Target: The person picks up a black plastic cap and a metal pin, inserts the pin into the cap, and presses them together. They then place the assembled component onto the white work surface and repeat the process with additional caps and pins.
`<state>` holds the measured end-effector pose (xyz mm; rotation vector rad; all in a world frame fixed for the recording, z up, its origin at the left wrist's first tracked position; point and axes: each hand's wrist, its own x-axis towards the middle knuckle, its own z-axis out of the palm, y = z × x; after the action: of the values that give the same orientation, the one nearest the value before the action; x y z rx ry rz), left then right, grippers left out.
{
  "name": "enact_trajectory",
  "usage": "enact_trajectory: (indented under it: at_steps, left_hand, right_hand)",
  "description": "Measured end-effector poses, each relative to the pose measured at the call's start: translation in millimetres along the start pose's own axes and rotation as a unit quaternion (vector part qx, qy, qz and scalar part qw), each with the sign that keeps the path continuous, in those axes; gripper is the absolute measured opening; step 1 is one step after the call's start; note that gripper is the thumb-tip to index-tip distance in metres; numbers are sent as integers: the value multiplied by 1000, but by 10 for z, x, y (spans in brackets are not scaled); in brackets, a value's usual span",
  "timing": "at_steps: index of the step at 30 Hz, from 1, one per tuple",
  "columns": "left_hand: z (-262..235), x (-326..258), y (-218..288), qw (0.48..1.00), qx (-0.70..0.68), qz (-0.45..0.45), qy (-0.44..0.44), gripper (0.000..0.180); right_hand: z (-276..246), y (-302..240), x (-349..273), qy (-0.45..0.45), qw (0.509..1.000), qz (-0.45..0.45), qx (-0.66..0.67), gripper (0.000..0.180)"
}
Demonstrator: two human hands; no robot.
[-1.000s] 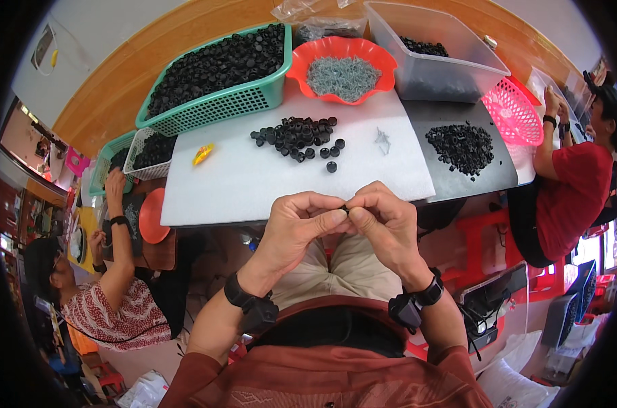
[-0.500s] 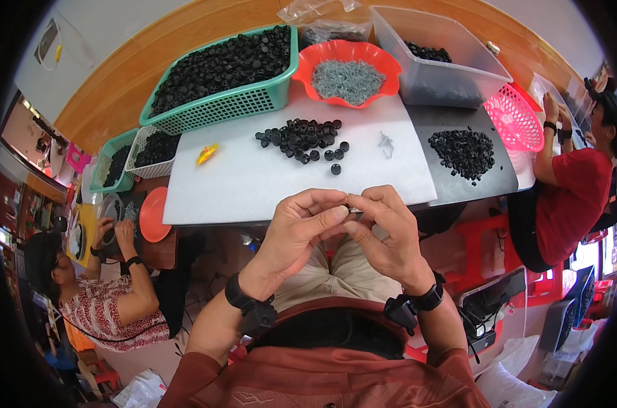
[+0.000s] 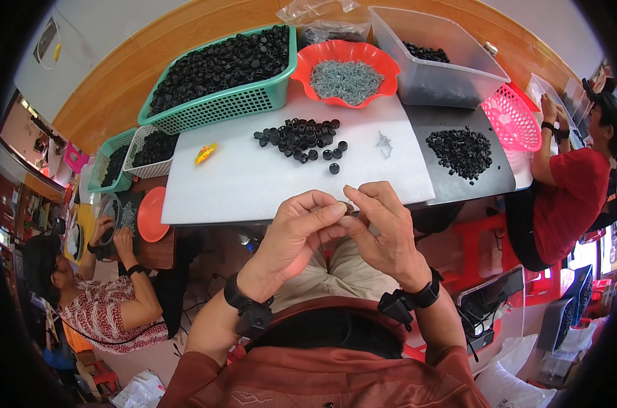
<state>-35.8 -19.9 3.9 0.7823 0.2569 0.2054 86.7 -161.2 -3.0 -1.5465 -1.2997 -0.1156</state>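
White foam sheet (image 3: 220, 194): our landmark, flat on the dark worktop (image 3: 424, 121); its pale face probably helps us spot small black pieces.
Small dark piece (image 3: 349, 208): just in front of the sheet's near edge, at our fingertips; too small and too covered for us to name more closely.
Left hand (image 3: 296, 228): before the sheet's near edge; its grip is narrow, thumb and forefinger pinching the small dark piece, we judge to steady it.
Right hand (image 3: 384, 228): before that same edge, its fingertips close around the piece; we cannot tell whether this grip holds anything.
Black caps (image 3: 302, 139): a loose cluster about the sheet's middle, likely spread so we can pick up single ones.
Metal fasteners (image 3: 384, 144): a few on the sheet's right part, apart from the caps; many more fill the red scalloped bowl (image 3: 391, 66) at its far edge.
Green basket (image 3: 220, 117): at the sheet's far left, heaped with black parts, seemingly stock within our reach.
Black bits (image 3: 461, 155): piled right of the sheet, probably so we don't mix kinds.
Yellow wrapper (image 3: 204, 153): on the sheet's left part, clear of the cluster.
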Motion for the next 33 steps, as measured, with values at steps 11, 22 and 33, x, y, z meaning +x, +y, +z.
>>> enact_trajectory:
  at_steps: [11, 22, 33]
  left_hand:
    - [41, -1, -8, 999, -44, -13, 17, 23]
    - [11, 5, -104, 998, -45, -15, 51, 23]
    - [117, 12, -74, 995, 61, 22, 72, 25]
  right_hand:
    - [63, 48, -43, 42, 996, 18, 70, 31]
    - [138, 108, -121, 82, 993, -58, -65, 31]
    - [135, 198, -130, 103, 983, -87, -129, 34]
